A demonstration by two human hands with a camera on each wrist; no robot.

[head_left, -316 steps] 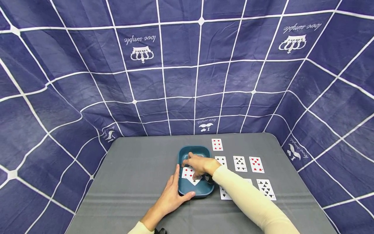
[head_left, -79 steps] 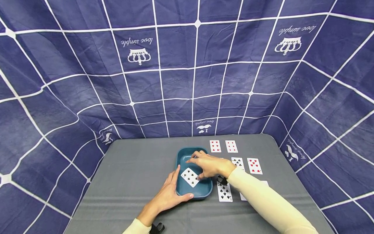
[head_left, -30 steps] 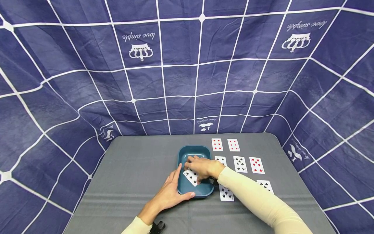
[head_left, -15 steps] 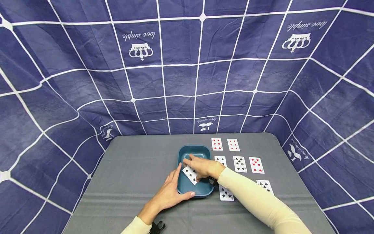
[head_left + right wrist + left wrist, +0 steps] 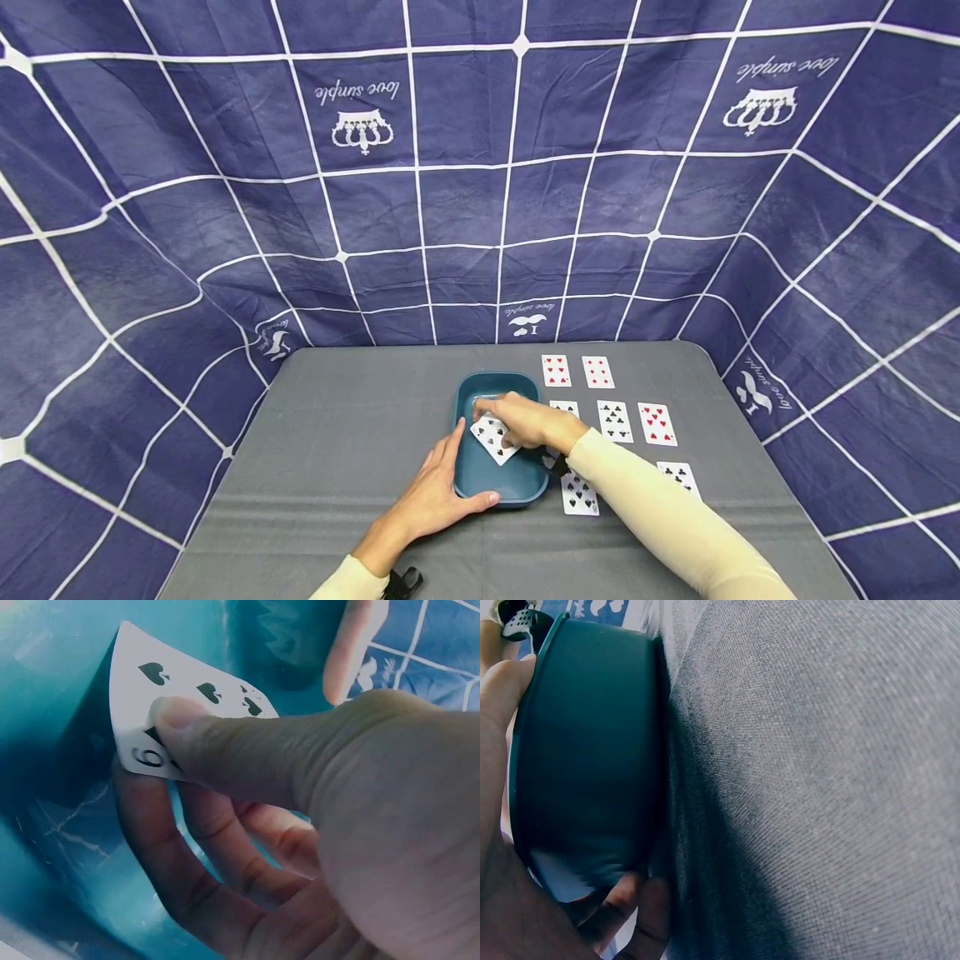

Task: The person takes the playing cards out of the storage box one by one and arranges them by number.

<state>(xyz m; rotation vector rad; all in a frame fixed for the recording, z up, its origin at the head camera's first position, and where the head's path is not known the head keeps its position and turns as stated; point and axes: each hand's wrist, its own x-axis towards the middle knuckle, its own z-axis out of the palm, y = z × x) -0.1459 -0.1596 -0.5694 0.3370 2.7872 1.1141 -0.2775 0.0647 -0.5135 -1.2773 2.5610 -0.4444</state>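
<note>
In the head view, a blue-green rectangular tray point(image 5: 487, 479) stands on the grey table. My left hand point(image 5: 431, 500) holds its near-left corner, the thumb along the near side and the fingers along the left wall. The left wrist view has the tray's outer wall point(image 5: 585, 742) between thumb and fingers. Inside the tray, my right hand point(image 5: 525, 419) pinches a spade playing card point(image 5: 492, 439) between thumb and fingers. In the right wrist view this card point(image 5: 135, 697) is tilted, its thumb-side corner index reading like a 6 or 9. The hand hides part of the card.
Right of the tray, face-up cards lie in rough rows: a heart card point(image 5: 556, 371) and a diamond card point(image 5: 597, 372) at the back, a club card point(image 5: 615, 422) and another heart card point(image 5: 657, 425) mid-row. Nearer, the right sleeve point(image 5: 660, 517) partly covers a club card point(image 5: 679, 477).
Ten seconds ago a diamond card lay in the tray; a diamond card now lies in the back row. Over the last second my right hand has lifted the spade card slightly. The left hand stays put.
</note>
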